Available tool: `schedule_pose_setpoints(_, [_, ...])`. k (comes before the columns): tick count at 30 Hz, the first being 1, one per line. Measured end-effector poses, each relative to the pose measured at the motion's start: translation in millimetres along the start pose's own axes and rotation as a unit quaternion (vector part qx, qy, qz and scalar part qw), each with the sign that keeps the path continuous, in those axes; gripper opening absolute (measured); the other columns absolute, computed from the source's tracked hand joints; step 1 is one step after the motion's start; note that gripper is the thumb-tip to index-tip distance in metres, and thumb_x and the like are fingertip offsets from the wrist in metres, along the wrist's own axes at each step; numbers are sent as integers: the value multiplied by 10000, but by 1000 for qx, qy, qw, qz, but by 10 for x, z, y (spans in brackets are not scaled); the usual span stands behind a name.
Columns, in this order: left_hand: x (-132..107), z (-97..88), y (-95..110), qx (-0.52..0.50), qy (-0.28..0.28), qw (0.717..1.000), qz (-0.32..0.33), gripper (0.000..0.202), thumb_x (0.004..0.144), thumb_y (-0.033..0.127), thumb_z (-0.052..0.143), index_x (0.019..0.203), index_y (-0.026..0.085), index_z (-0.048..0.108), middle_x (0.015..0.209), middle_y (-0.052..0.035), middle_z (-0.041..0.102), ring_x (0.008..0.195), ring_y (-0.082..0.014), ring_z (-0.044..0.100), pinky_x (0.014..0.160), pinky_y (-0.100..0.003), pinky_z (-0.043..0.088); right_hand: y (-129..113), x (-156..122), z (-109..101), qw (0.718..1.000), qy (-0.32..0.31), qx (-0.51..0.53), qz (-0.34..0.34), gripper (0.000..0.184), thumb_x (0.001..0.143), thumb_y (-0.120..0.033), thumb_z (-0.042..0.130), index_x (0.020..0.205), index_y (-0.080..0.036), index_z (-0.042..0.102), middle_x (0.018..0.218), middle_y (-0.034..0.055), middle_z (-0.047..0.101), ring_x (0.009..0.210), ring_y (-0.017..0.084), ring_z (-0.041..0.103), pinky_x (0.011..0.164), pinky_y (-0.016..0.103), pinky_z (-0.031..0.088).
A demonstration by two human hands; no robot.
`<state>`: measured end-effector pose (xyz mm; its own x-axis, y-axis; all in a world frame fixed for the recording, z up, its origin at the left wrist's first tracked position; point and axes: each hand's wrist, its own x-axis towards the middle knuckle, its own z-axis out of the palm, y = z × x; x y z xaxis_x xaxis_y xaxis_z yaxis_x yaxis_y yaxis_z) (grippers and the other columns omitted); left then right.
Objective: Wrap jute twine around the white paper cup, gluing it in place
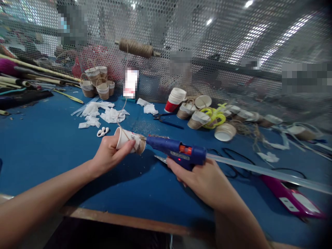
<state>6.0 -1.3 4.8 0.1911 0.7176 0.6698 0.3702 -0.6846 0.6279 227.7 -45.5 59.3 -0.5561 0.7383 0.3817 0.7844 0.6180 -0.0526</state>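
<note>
Paper cup (124, 139), white with print, tilted above the blue table (129, 207), mouth toward the left, twine (141, 146) wound about its narrow end; pinched between thumb and fingers of the left hand (110, 152). Glue gun (166, 146), blue, red light lit, handle gripped by the curled right hand (202, 176), nozzle at the wound end (contact cannot be told), clear glue stick (259, 169) extending from the rear. Beyond: crumpled white cloth (112, 115), pliers (172, 124), stacked cups (175, 100), and a twine spool (136, 47) by the perforated screen (153, 24).
</note>
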Motion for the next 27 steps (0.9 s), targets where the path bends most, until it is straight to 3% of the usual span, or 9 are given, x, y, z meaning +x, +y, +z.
schedule_pose_setpoints(4, [11,22,-21,-36,14,995,-90,365,780,229,516,430,157,442,390,63,330,359,-50,268,320,-181,223,13,-28,18,988,13,-102,-114,361,827,-112,325,786,-173,678,479,19,537,425,121,452,432,237,316])
schedule_pose_setpoints(8, [41,39,-10,-76,22,984,-158,374,771,255,517,417,157,443,391,57,338,369,-56,275,319,-187,220,14,-38,50,981,2,-148,-128,338,811,-103,351,817,-192,676,538,35,579,493,156,504,482,267,339])
schedule_pose_setpoints(13, [74,45,4,-100,29,974,-200,373,748,273,527,404,155,448,376,60,321,357,-53,256,308,-188,203,-93,25,26,1000,-12,-19,8,239,816,-180,414,684,-197,613,550,13,577,510,141,517,506,256,392])
schedule_pose_setpoints(19, [76,49,-13,-121,35,971,-205,330,747,269,541,445,138,520,403,37,435,380,-58,331,328,-175,270,-153,54,17,987,-21,99,125,147,786,-199,477,646,-213,521,572,-18,579,494,122,520,520,242,431])
schedule_pose_setpoints(27, [59,48,2,-107,31,971,-210,352,761,287,537,442,143,505,395,44,410,368,-59,329,335,-185,274,-157,56,-14,988,-16,88,128,163,779,-184,466,629,-210,525,559,-9,571,482,122,507,512,244,417])
